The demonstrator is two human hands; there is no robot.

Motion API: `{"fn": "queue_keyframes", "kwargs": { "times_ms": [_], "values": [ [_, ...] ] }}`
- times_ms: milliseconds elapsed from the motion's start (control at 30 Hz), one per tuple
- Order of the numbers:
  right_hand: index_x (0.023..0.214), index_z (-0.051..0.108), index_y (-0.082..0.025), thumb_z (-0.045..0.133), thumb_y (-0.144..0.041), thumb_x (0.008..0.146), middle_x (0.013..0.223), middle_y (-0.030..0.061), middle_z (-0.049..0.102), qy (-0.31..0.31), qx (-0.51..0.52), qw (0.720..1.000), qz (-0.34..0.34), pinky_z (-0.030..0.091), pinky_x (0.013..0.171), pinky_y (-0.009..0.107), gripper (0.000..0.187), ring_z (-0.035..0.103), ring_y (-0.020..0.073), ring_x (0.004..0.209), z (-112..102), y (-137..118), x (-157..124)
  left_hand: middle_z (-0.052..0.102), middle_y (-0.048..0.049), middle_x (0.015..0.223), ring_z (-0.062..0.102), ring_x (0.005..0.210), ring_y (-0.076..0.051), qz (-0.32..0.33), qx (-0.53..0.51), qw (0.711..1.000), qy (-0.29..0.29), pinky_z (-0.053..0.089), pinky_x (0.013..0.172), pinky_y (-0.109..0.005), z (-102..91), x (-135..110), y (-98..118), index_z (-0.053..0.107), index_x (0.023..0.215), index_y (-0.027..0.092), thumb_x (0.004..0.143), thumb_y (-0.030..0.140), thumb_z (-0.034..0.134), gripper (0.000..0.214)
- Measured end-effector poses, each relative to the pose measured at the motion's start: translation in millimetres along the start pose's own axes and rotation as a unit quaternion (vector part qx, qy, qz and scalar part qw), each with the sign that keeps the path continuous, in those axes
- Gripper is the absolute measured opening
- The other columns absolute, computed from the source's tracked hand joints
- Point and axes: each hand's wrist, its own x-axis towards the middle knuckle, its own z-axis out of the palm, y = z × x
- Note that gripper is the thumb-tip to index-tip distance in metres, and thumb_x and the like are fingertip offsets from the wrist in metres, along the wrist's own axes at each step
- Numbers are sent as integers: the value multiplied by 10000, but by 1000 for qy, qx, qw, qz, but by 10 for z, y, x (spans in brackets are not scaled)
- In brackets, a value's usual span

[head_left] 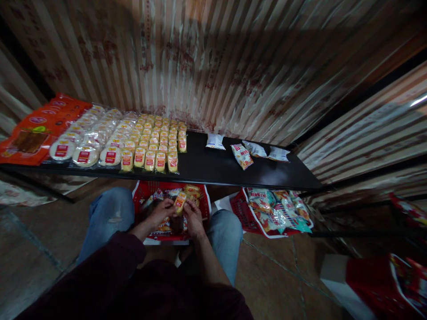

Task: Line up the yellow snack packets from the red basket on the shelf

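Note:
Between my two hands, over a red basket [138, 192], is a small wrapped snack cake [180, 202] with a red and white label. My left hand [162, 210] pinches its left side, and my right hand [193, 217] grips its right side. More yellow wrapped cakes [192, 192] lie in the basket just behind my right hand, among other packets partly hidden by my hands. Above the basket, rows of the same yellow cakes [150, 161] stand on the black shelf [213, 166].
Left of the cakes are rows of round white wrapped cakes [85, 156] and large orange bags [31, 135]. Several small snack bags [242, 156] lie on the shelf's right half. A second red basket [245, 213] holds snack bags. Another red container [370, 284] stands at lower right.

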Motion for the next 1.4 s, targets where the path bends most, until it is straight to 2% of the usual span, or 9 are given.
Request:
{"fn": "queue_keyframes", "kwargs": {
  "times_ms": [367,467,667,800,933,1400],
  "values": [
    [842,685,-204,798,-338,542,798,4,695,17,-8,1000,-14,506,682,282,348,635,154,700,55,-18,-8,579,16,737,585,750,-149,1,-11,1000,15,496,679,-271,36,-19,17,535,677,177,536,445,790,397],
    [840,681,-205,782,-351,576,820,11,708,0,-4,1000,-3,507,679,277,318,644,159,706,88,-26,-26,551,28,700,571,724,-139,-2,-19,1000,24,488,681,-267,18,8,-21,543,659,175,527,451,791,395],
    [854,675,-198,763,-386,597,790,12,715,11,-10,1000,22,492,613,253,330,657,172,699,151,-57,-51,557,28,652,541,650,-127,6,4,1000,23,455,661,-261,9,31,-34,546,639,169,540,452,777,379],
    [868,672,-202,763,-390,594,815,14,717,3,-13,1000,27,498,630,261,345,660,176,719,144,-53,-43,563,28,638,512,616,-117,18,34,999,39,407,611,-236,16,16,-8,548,632,171,557,456,756,360],
    [845,666,-198,795,-372,550,782,8,716,36,0,999,33,502,656,256,366,654,159,703,113,-22,-19,555,35,620,489,595,-110,31,42,998,46,382,604,-230,24,21,9,550,643,176,572,447,741,339],
    [865,675,-194,772,-336,584,811,21,714,36,1,999,30,512,666,259,329,653,154,710,94,-10,8,568,28,644,520,631,-129,49,75,992,86,403,624,-240,-25,157,-107,576,685,181,627,385,675,234]
  ]
}}
